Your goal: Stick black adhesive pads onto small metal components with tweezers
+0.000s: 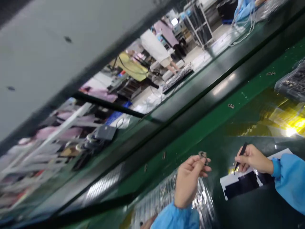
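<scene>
A small dark metallic part (202, 155) is pinched between the thumb and fingers of my left hand (189, 179), raised above the bench. My right hand (254, 159) grips black tweezers (241, 156) whose tips point down. Below those tips lies a white sheet (224, 183) carrying black pieces (247, 182). Part of the sheet is hidden behind my right hand and blue sleeve. Under my left hand sits a clear plastic tray (162, 194), blurred, with shiny contents I cannot make out.
Yellow transparent film (286, 117) lies at the right, beside a tray of dark parts (292, 81). Loose small parts (231, 106) rest on the green bench along a dark conveyor belt (190, 111). A grey panel (71, 47) overhangs the upper left. Other people (157, 47) are beyond.
</scene>
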Available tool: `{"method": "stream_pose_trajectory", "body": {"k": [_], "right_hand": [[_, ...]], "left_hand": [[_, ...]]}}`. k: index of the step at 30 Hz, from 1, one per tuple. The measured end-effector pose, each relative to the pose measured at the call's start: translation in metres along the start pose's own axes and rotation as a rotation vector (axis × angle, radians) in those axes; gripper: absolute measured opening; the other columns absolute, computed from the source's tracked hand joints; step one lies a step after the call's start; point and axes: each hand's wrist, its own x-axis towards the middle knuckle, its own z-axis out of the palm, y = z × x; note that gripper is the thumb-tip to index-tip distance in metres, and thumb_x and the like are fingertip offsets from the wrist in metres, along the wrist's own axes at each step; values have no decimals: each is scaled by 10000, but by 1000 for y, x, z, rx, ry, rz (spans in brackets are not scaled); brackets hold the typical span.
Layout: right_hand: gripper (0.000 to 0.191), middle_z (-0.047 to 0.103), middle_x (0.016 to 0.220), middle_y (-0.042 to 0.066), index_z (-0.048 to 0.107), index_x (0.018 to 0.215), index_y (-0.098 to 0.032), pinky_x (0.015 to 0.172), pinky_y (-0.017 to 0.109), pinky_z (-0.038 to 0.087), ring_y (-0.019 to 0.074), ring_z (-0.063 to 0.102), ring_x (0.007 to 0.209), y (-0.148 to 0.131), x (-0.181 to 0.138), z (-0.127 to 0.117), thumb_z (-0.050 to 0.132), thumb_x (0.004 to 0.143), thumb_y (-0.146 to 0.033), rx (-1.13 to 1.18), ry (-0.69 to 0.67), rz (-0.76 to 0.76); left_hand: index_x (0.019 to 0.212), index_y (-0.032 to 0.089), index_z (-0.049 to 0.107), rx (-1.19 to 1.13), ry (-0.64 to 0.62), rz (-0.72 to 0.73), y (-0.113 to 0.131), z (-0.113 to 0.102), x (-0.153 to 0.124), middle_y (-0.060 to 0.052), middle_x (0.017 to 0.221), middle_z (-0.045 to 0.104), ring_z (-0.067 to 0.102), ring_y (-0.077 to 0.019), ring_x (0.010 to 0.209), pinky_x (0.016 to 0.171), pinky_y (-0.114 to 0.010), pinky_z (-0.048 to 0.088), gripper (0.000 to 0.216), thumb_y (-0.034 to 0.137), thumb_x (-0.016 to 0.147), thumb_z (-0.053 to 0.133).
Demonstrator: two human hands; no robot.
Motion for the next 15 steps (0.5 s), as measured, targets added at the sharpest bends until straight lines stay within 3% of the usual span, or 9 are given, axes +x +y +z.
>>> {"method": "stream_pose_trajectory", "body": {"k": [3,7,15], "right_hand": [[387,654,526,36,521,674,-123,435,231,516,150,635,455,-8,-1,-7,755,590,-420,45,62,-40],[411,659,544,35,526,666,-122,430,245,529,152,633,447,-12,-3,-6,776,559,-431,42,97,-89],[416,640,522,21,542,685,-119,442,242,540,160,649,482,-6,-6,5,739,597,-476,-119,43,-107]], "left_hand": [[822,109,634,-322,-121,-157,-29,40,-44,-49,686,663,591,-110,506,433,-193,447,357,368,598,736],[807,89,640,-484,-142,-253,-58,76,-56,-34,637,646,587,-100,510,445,-180,458,327,307,590,753],[791,94,649,-510,-178,-240,-61,80,-55,-49,643,666,594,-99,507,447,-170,460,272,271,604,735]]}}
